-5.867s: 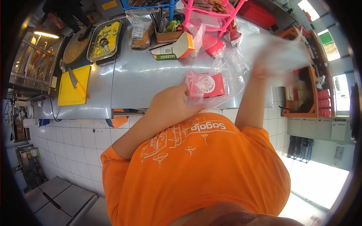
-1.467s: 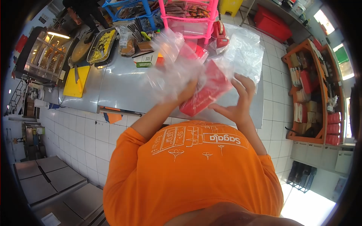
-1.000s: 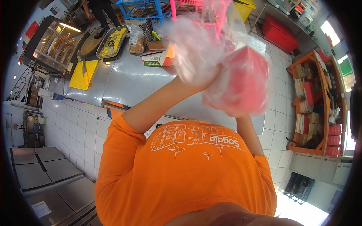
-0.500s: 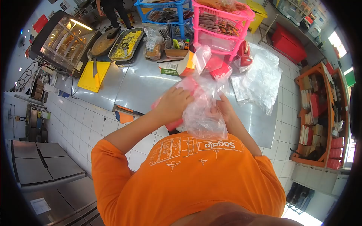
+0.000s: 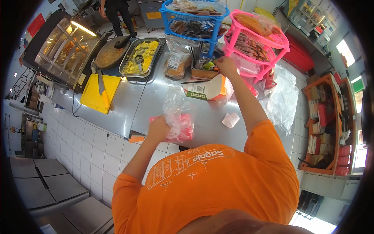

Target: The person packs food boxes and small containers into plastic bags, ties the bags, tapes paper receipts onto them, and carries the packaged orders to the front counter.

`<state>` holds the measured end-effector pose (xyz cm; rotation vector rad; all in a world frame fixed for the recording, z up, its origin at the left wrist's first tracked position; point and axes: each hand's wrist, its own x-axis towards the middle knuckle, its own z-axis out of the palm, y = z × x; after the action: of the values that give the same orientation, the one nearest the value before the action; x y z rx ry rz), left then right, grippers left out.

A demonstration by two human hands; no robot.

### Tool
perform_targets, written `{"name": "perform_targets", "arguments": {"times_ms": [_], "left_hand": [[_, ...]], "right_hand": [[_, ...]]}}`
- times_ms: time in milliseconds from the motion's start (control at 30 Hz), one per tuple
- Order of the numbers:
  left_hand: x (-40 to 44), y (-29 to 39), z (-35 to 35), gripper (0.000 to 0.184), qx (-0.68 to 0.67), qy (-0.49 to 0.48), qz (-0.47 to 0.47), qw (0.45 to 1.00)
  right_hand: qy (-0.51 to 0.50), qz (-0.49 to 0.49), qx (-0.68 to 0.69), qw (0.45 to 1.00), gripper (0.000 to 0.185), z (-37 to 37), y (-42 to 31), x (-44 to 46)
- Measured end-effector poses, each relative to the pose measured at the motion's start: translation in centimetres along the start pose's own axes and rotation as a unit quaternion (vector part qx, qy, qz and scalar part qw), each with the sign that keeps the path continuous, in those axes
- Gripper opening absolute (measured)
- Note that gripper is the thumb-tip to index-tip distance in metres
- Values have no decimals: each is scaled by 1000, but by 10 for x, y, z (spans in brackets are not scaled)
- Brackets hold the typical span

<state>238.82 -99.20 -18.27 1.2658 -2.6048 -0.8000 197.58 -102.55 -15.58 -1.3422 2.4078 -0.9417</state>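
Near the table's front edge, my left hand (image 5: 157, 129) is closed around the gathered part of a clear plastic bag (image 5: 175, 107). A flat pink packet (image 5: 186, 126) shows at or inside this bag; which of the two, I cannot tell. My right hand (image 5: 226, 66) reaches to the small brown box (image 5: 204, 74) of pens and dark sticks at the back. Its fingers are bent together beside a green item (image 5: 209, 65), and what they pinch, if anything, is hidden. Below it stands an open green, white and orange carton (image 5: 206, 89).
A small whitish piece (image 5: 231, 120) lies on the steel table (image 5: 156, 101). Around are blue (image 5: 214, 29) and pink (image 5: 269, 64) racks, clear bags (image 5: 282, 97), bagged bread (image 5: 177, 62), a tray of yellow food (image 5: 142, 58), and a knife (image 5: 102, 87) on a yellow board (image 5: 93, 93).
My hands have parted. The left moved down and left with the plastic bag and pink packet; the right let go of the bag and moved up to the box of pens.
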Motion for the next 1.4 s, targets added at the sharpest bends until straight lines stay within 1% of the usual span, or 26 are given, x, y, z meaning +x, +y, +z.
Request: {"name": "perform_targets", "arguments": {"times_ms": [67,167,267,367,433,467,500,533,600,700,767,800,833,900,933,967,1000,1033,1067,1100,1167,1233,1267,1300,1367,1400], "left_hand": [[2,-12,18,31,-48,23,24,998],[4,-7,13,32,-143,-28,-66,987],[4,-14,20,34,-209,7,-43,977],[9,-20,20,33,-274,52,9,960],[16,-25,20,32,-448,-18,-53,892],[19,-27,20,32,-528,-54,-84,844],[21,-27,17,31,-539,-75,-81,835],[23,-27,11,31,-550,-99,-80,826],[24,-19,-1,31,-591,-118,-91,793],[24,-12,-6,33,-643,-113,-131,746],[29,-23,4,31,-634,-125,-146,749],[30,-31,10,31,-479,-123,-77,866],[32,-39,13,30,-305,-115,2,945],[30,-43,12,27,-269,-130,27,954],[26,-40,8,25,-413,-150,-33,898],[25,-39,2,22,-545,-160,-90,818],[28,-37,-9,19,-413,-152,2,898],[34,-33,-21,16,-269,-140,92,949],[38,-30,-31,13,-116,-124,176,970],[39,-25,-38,16,-64,-104,215,969],[40,-16,-46,23,41,-65,289,954],[44,-14,-43,21,-11,5,320,947],[46,-13,-42,20,-38,40,338,940],[46,-15,-42,19,-38,3,332,942],[44,-21,-40,18,-38,-72,322,943],[42,-21,-38,16,-44,-72,304,949]], "right_hand": [[-36,20,-84,996,28,14,-1,23],[-34,104,-89,990,27,23,-13,35],[-22,55,-96,994,27,28,0,41],[35,32,-118,992,26,-8,-12,20],[147,-38,-50,987,26,-38,-28,-10],[193,-26,-5,981,25,-57,-49,-33],[238,-12,39,970,24,-68,-65,-57],[237,13,153,959,22,-67,-69,-78],[228,73,373,896,17,-54,-74,-119],[86,162,453,872,15,10,-92,-171],[13,223,476,850,15,63,-88,-199],[-6,261,479,838,15,80,-90,-208],[-33,263,477,838,15,88,-93,-212],[-89,259,476,835,15,102,-96,-217],[-89,246,476,840,16,108,-94,-219],[-90,229,475,845,17,114,-89,-219],[-91,210,473,851,18,119,-85,-218],[-86,173,455,869,18,124,-83,-218],[-81,135,435,887,18,127,-82,-219],[-77,97,413,902,18,129,-82,-220],[-98,109,345,927,20,97,-112,-217],[-159,144,349,912,23,90,-112,-217],[-209,173,385,882,25,100,-94,-214],[-257,202,419,847,27,105,-83,-210],[-348,217,376,831,28,89,-91,-198],[-391,224,353,820,29,83,-94,-194]]}}
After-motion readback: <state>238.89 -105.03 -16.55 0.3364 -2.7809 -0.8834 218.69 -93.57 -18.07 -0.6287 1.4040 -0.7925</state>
